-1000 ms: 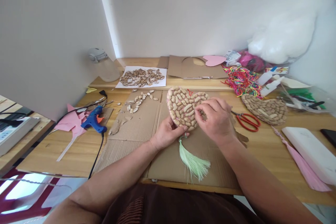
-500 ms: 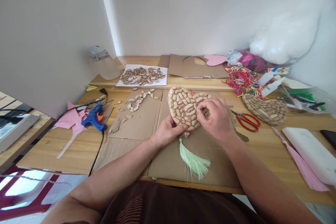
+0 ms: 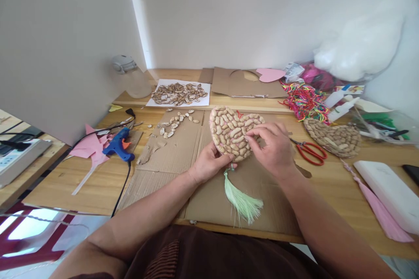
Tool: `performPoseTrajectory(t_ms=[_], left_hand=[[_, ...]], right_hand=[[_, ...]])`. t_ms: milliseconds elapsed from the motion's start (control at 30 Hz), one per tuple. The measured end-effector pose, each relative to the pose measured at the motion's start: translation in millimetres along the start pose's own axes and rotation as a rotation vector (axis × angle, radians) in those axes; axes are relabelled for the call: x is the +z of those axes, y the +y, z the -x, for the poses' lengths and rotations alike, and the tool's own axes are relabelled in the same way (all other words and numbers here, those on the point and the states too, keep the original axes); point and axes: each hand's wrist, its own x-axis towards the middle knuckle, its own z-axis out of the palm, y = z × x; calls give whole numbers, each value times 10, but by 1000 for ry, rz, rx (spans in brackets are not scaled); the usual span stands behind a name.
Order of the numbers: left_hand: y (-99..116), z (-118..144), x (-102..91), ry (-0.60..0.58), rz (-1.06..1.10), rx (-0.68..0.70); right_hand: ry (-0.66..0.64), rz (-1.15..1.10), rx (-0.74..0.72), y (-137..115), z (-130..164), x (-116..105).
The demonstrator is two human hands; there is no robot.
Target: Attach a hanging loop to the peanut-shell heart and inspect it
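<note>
A: From my feed, right hand (image 3: 275, 150) covers the peanut-shell heart's (image 3: 229, 133) right lobe; can't see what the fingertips pinch.

B: And the left hand (image 3: 207, 165)?

A: Its fingers are tucked behind the heart's lower edge, hidden. White box (image 3: 391, 194) and pink tassel (image 3: 382, 213) are cut off at the right edge. Clutter by the bag is too blurry to ID.

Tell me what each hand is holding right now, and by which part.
The left hand holds the peanut-shell heart by its lower tip, above the green tassel. The right hand pinches its right lobe.
</note>
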Motion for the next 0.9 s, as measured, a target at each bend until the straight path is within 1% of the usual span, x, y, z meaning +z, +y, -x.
performPoseTrajectory(t_ms=[167,433,633,900], left_hand=[[-9,10,16,12,-24,-2],[-8,1,19,-8,-8,33],[6,8,21,-23,19,-9],[-11,-6,-7,-22,37,-27]], right_hand=[[-12,48,-29,-19,-3,-13],[-55,112,-62,-54,-18,16],[-18,42,-60,-36,-23,21],[27,-89,28,68,28,24]])
